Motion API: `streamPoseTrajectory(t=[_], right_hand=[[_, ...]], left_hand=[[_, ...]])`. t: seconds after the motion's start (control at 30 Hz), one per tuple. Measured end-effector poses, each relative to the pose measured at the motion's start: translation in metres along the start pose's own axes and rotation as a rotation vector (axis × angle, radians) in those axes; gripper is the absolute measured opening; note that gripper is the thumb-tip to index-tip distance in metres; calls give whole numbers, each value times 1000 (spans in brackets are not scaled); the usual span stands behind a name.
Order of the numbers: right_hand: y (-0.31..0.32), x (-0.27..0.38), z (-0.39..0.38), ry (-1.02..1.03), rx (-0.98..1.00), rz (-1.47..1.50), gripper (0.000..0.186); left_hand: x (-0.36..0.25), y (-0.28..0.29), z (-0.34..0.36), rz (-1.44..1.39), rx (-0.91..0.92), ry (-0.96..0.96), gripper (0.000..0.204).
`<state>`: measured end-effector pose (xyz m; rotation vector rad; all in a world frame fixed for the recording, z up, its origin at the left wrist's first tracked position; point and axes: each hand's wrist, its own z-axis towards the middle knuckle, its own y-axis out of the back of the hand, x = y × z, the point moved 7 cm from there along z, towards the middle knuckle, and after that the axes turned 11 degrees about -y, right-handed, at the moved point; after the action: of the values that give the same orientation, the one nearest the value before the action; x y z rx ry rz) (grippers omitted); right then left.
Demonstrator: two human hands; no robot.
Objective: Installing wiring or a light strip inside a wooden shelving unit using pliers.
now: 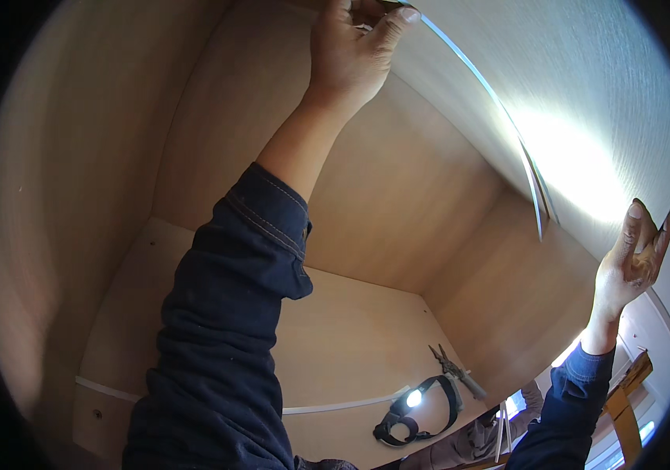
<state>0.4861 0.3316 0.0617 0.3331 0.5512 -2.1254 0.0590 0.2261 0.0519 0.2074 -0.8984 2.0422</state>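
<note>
Up at the top, my left hand (354,51) is closed with thumb and fingers pinched on a thin pale strip (469,63). The strip runs down along the light wood-grain panel (617,94), with a loose length hanging at its lower part. Bright light falls on that panel. My right hand (628,258) is raised at the right against the panel's lower part, fingers bent but apart, thumb up. Both forearms are in dark blue sleeves.
Inside the wooden cabinet (382,180), a lit headlamp with black strap (397,423) and pliers (452,368) lie on a board at the bottom. A wooden piece (624,399) stands at lower right, near some grey fabric (468,439).
</note>
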Motion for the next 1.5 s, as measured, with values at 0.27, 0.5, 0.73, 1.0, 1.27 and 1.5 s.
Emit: streamPoseTrajectory(t=[0.27, 0.5, 0.73, 1.0, 1.27, 1.5], right_hand=[[1, 10, 2, 46, -12, -14, 57], [2, -3, -2, -17, -24, 61, 46], [-4, -2, -1, 10, -36, 67, 60], [-6, -12, -4, -14, -4, 145, 52], [-9, -15, -4, 31, -23, 154, 59], [-11, -27, -9, 4, -1, 163, 57]], left_hand=[[6, 5, -7, 3, -9, -85, 17], [-11, 7, 7, -89, -33, 146, 28], [1, 9, 4, -30, -71, 319, 37], [1, 11, 11, -269, -136, 296, 38], [-6, 7, 10, -331, -231, 306, 38], [-13, 7, 13, -354, -249, 419, 36]])
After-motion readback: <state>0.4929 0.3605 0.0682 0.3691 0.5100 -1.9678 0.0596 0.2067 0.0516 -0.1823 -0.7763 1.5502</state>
